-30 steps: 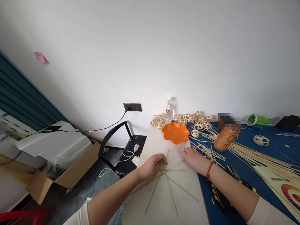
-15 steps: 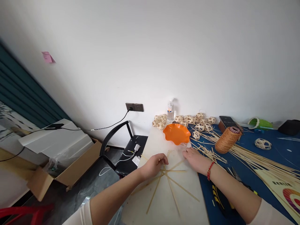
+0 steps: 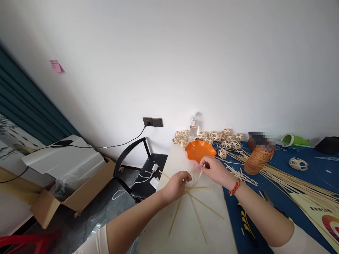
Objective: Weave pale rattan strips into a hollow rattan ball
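Flat bamboo strips (image 3: 206,205) lie crossed in a star on a white board (image 3: 185,225). My left hand (image 3: 177,186) is closed at the star's centre, fingers curled down on the crossing, which it partly hides. My right hand (image 3: 214,170), with a red bracelet (image 3: 234,187) on its wrist, pinches the far end of one bamboo strip (image 3: 200,173) and holds it slightly up from the board. Just beyond that hand sits an orange wavy-edged dish (image 3: 199,151).
Woven balls (image 3: 227,144) and a water bottle (image 3: 194,125) stand along the wall. On the blue cloth lie a twine spool (image 3: 258,161), long loose strips (image 3: 296,180) and yellow-black handled pliers (image 3: 247,224). A black chair (image 3: 144,176) adjoins the board's left side.
My right hand has moved left and inward, lifting a strip's end. The strips have shifted slightly, while my left hand remains at the crossing.
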A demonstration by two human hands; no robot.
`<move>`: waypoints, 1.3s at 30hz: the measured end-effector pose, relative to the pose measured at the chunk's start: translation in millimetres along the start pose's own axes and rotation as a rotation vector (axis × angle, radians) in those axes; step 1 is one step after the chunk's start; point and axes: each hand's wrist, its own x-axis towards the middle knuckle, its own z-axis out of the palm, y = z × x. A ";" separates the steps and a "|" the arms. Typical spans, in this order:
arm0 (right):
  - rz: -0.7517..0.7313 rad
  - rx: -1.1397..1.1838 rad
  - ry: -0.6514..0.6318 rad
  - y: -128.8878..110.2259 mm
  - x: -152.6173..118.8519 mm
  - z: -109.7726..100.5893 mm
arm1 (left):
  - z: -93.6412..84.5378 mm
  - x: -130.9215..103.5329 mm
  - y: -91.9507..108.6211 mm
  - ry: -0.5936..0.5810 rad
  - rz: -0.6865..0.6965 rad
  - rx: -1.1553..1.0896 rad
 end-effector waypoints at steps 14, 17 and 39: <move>0.016 0.195 0.138 -28.5 0.0 33.5 | -2.9 0.5 0.6 -0.149 0.270 0.118; 0.001 0.205 0.135 -31.5 -0.5 38.0 | -2.4 2.8 0.6 -0.164 0.290 0.145; 0.153 -0.522 -0.117 11.5 -126.0 44.8 | -9.7 5.6 -9.0 -0.169 0.262 0.120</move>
